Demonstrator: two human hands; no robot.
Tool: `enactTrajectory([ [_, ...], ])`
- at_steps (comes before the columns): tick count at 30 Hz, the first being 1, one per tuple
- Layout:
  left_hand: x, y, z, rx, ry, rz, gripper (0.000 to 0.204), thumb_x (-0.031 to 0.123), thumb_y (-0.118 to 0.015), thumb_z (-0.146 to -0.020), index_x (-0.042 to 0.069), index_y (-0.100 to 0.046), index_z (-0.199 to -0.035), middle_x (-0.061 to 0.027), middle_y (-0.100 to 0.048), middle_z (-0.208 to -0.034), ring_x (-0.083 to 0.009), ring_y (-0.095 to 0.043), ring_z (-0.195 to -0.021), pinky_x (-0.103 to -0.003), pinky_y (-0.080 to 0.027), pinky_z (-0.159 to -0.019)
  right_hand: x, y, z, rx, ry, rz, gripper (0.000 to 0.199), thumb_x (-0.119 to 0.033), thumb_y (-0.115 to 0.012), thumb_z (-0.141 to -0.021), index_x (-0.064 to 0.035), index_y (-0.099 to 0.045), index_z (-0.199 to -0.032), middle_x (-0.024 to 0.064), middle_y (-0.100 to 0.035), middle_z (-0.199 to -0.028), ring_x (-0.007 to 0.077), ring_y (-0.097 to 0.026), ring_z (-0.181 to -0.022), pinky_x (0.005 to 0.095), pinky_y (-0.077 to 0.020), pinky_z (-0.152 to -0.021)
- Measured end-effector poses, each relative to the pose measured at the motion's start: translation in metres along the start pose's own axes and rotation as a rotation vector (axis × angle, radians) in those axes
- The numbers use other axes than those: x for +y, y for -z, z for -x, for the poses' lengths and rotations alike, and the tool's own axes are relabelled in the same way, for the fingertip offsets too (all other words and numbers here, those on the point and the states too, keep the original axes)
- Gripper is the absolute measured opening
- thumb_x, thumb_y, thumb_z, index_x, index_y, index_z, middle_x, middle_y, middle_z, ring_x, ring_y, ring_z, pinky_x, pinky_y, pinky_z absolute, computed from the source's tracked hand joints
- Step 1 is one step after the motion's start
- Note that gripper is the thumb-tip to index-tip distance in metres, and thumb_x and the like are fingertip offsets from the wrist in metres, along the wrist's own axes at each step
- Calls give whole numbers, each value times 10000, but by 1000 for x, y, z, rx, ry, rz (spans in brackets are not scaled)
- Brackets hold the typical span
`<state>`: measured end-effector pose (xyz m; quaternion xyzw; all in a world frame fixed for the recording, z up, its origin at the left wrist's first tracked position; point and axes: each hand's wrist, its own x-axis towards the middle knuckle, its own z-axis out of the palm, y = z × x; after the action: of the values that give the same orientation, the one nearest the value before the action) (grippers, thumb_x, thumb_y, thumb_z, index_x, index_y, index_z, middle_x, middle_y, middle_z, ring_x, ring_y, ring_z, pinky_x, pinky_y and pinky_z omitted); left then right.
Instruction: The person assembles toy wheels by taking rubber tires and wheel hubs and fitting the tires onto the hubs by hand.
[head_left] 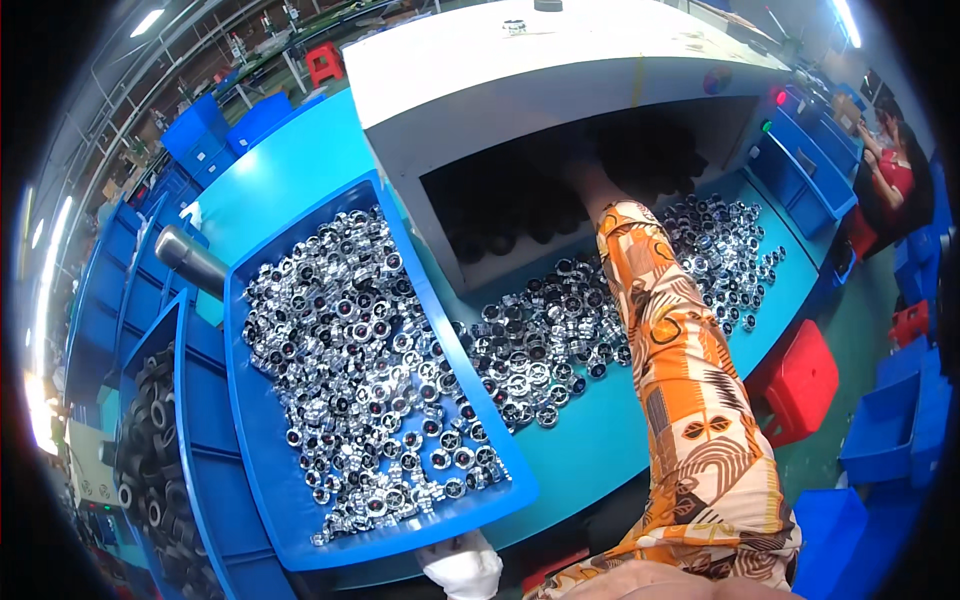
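My right arm, in an orange, white and brown patterned sleeve (690, 390), reaches into the dark opening of a white box (420, 120). Only the wrist of my right hand (593, 183) shows; its fingers are lost in the dark. Small shiny metal wheel-like parts (540, 350) with dark centres lie heaped before the opening, on both sides of the sleeve. To the left, a tilted blue bin (262, 490) is full of the same parts. My left hand (462, 565), in a white glove, is at the bin's near edge, its fingers hidden.
Another blue bin (190, 440) with black rings (150, 470) stands at far left. A metal cylinder (190, 258) lies beside the parts bin. Red stool (800, 385) and blue bins (885, 410) stand on the right. A person in red (893, 172) sits at far right.
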<state>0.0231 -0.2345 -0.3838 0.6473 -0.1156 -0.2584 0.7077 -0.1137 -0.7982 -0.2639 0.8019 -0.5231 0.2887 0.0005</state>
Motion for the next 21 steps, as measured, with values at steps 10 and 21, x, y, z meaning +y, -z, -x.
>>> enactTrajectory([
  [10, 67, -62, 15, -4, -608, -629, 226, 131, -584, -787, 69, -679, -983, -122, -651, -1035, -282, -595, -920, -407, -453, -781, -8, 32, 10, -244, -92, 27, 736, -512, -538, -845, -203, -251, -1448, 141, -274, -1486, 374, -292, -1345, 596, -294, -1036],
  [21, 47, -56, 11, 38, -181, -242, 362, -6, -624, -752, 23, -566, -1107, -142, -650, -1016, -268, -623, -928, -412, -524, -802, 54, -12, -22, -210, -16, 48, 906, -661, -542, -775, -231, -164, -1477, 132, -186, -1524, 415, -220, -1367, 618, -233, -1059],
])
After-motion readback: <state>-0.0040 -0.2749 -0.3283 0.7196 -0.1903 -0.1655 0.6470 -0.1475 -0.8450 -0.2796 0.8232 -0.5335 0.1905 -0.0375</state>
